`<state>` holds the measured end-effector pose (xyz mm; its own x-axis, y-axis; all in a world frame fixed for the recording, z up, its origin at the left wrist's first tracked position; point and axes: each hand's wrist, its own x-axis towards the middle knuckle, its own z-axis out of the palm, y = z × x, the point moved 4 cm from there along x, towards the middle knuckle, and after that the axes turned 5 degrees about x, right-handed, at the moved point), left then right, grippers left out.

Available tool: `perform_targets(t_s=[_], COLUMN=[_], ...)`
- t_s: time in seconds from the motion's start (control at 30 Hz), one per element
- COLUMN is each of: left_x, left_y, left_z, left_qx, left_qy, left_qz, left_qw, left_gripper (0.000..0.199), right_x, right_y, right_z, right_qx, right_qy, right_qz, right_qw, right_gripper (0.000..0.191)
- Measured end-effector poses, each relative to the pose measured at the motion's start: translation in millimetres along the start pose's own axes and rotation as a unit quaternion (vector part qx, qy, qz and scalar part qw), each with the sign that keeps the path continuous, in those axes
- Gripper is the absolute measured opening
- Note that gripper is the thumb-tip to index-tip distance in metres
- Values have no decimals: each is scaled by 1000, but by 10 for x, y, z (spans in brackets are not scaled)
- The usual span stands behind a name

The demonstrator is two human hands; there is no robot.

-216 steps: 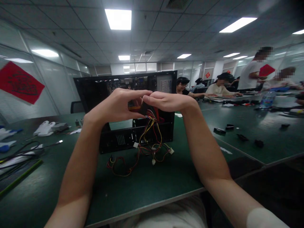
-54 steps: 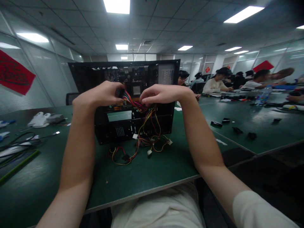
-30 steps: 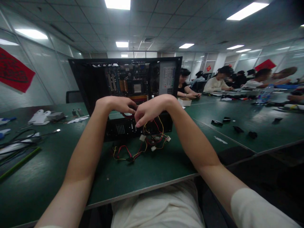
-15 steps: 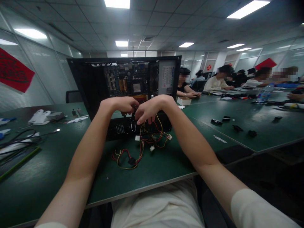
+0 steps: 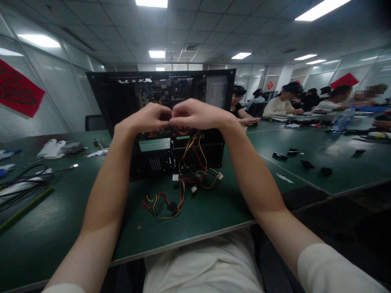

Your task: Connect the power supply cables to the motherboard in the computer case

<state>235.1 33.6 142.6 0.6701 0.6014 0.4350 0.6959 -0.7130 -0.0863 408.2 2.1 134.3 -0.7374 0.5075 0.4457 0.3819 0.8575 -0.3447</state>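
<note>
An open black computer case (image 5: 116,91) stands upright on the green table (image 5: 146,232), its inside facing me. In front of its middle my left hand (image 5: 152,118) and my right hand (image 5: 195,114) meet at the fingertips. Both have their fingers curled in a pinch, and whatever they hold is too small or hidden to name. Behind them the circuit board (image 5: 161,90) is partly covered. A bundle of red and yellow cables (image 5: 195,156) hangs below my right hand and spreads onto the table, with a black connector (image 5: 172,206) at one end.
Left on the table lie white and grey parts (image 5: 71,147), black cables and a green-edged panel (image 5: 27,207). Small black pieces (image 5: 307,164) and a plastic bottle (image 5: 342,120) are on the right. Several people sit farther back at the right, one a person in black (image 5: 240,110).
Both my hands have risen from the case's lower middle to in front of the circuit board. They uncover an opening in the case and more of the hanging cables.
</note>
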Motion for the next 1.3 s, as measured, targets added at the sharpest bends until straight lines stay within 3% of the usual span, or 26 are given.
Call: perform_targets(t_s=[0.07, 0.1, 0.17, 0.27, 0.5, 0.67, 0.8, 0.93, 1.13, 1.3], left_x=[-4, -7, -12, -26, -101, -155, -232, -289, -227, -120], left_y=[101, 141, 196, 264, 612, 774, 735, 564, 448, 500], left_z=[-70, -96, -127, -149, -187, -241, -342, -397, -117, -9], left_qx=[-6, -2, 7, -1, -65, -82, -95, -86, -82, -107], left_qy=[73, 102, 137, 145, 31, 6, -5, -21, -196, -202], left_qz=[17, 21, 21, 22, 82, 89, 76, 40, 8, 17], left_qw=[997, 995, 990, 989, 994, 993, 993, 995, 977, 973], left_gripper=[30, 29, 26, 20, 29, 36, 44, 52, 62, 47], right_x=[-10, -14, -13, -6, -35, -157, -280, -377, -400, -391], right_y=[75, 117, 185, 208, 132, 106, 99, 68, -22, 7], right_z=[-111, -136, -140, -94, -10, -122, -192, -209, -226, -253], right_qx=[-3, 1, 16, 44, 130, 129, 112, 80, 76, 69], right_qy=[110, 134, 139, 104, -29, -78, -121, -168, -161, -138], right_qz=[-25, -33, -38, -34, 0, -3, 36, 97, 105, 84], right_qw=[994, 990, 989, 993, 991, 989, 986, 978, 978, 984], right_gripper=[31, 36, 45, 47, 47, 42, 38, 42, 40, 36])
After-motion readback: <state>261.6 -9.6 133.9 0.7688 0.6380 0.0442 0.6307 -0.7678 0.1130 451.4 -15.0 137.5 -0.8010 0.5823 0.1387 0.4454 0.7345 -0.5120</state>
